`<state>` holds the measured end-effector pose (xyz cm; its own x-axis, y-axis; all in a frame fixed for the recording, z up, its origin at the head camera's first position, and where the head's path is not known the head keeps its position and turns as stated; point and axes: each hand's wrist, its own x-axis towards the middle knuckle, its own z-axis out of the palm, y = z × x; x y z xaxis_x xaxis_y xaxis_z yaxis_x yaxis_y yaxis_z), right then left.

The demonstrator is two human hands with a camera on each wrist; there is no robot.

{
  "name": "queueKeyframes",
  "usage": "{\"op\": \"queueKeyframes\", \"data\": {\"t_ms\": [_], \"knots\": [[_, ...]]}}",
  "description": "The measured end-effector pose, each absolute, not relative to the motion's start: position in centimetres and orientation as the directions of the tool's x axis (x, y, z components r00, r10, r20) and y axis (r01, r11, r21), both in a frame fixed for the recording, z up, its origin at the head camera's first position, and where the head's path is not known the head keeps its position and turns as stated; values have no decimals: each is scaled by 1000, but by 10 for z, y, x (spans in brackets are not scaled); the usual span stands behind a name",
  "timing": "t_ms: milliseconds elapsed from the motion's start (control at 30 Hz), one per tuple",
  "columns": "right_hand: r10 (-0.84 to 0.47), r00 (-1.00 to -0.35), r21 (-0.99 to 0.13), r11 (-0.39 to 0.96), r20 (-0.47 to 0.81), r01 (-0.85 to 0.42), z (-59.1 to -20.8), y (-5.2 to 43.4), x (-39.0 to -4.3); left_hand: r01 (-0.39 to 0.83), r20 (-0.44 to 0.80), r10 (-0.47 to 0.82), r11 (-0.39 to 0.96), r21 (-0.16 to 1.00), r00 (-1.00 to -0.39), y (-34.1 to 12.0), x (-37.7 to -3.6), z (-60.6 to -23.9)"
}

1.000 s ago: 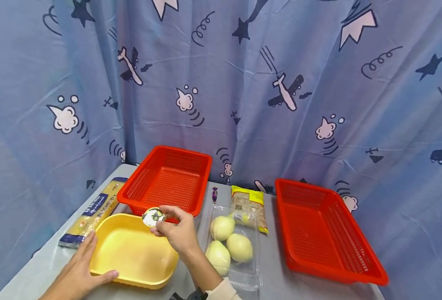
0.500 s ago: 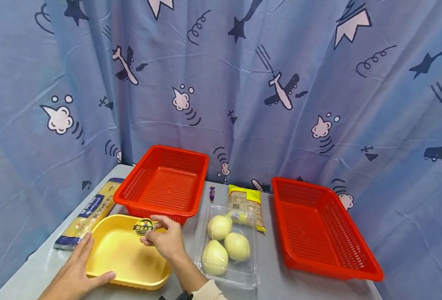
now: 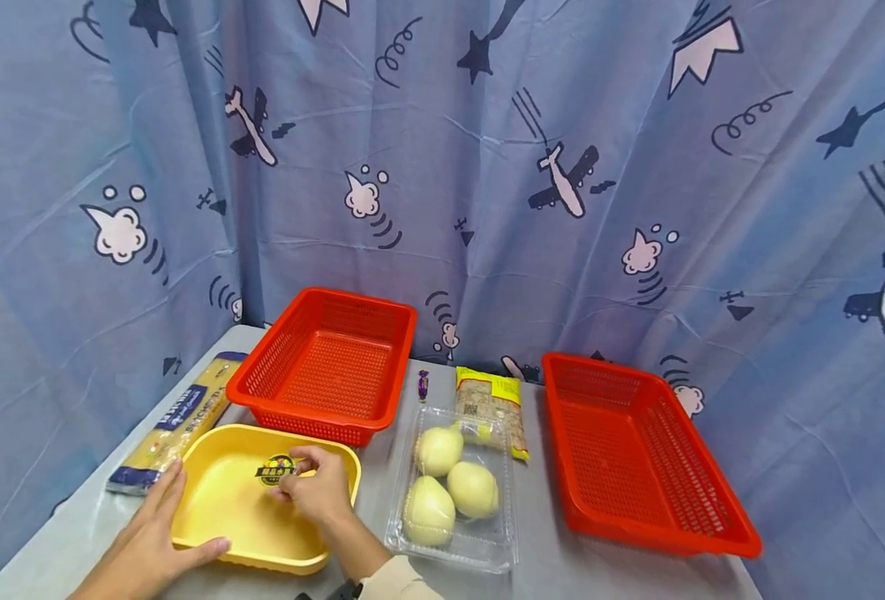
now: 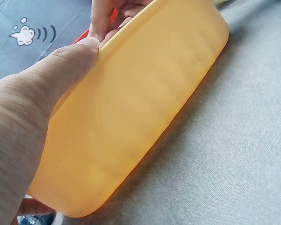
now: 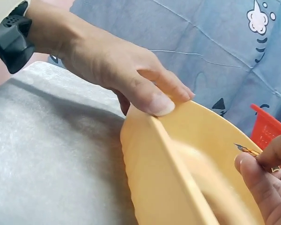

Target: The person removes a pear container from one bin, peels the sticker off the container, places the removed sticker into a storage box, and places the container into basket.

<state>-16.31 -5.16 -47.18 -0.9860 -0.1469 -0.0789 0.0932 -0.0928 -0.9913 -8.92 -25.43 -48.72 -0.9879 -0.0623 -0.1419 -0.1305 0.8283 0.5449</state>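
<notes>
A grey, finely textured table (image 3: pixel 534 525)
A spaghetti packet (image 3: pixel 180 421) lies along its left side, beside a red plastic basket (image 3: pixel 337 367) and, in front of that, a yellow basin (image 3: pixel 225 500). Towards the middle are a purple-wrapped candy (image 3: pixel 423 386), a yellow-trimmed bag (image 3: pixel 501 402) and, nearer, a clear plastic box (image 3: pixel 483 537); a second red basket (image 3: pixel 630 458) stands on the right.

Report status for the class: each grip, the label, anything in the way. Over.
Left grip on the rim of the yellow tub. Right grip pinching the round label over the tub. Nothing visible between them.
</notes>
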Motion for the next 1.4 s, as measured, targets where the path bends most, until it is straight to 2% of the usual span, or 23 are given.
{"op": "queueKeyframes", "data": {"t_ms": [167, 400, 833, 1100, 1400], "knots": [[-131, -987, -993, -53, -97, 104, -472, -60, -162, -108, -114, -55, 838, 535, -992, -256, -90, -487], [-86, -983, -987, 39, -160, 157, -476, -64, -159, -135, -152, -59, 819, 558, -987, -254, -90, -488], [-49, -987, -939, 319, -152, 129, -482, -67, -160, -137, -147, -67, 827, 544, -987, -252, -88, -487], [-29, -993, -841, 535, -118, 84, -479, -61, -162, -31, -5, -34, 828, 560, -999, -250, -83, -488], [-63, -996, -784, 621, -64, 11, -466, -53, -155, -98, -91, -57, 829, 550, -994, -252, -85, -489]]}}
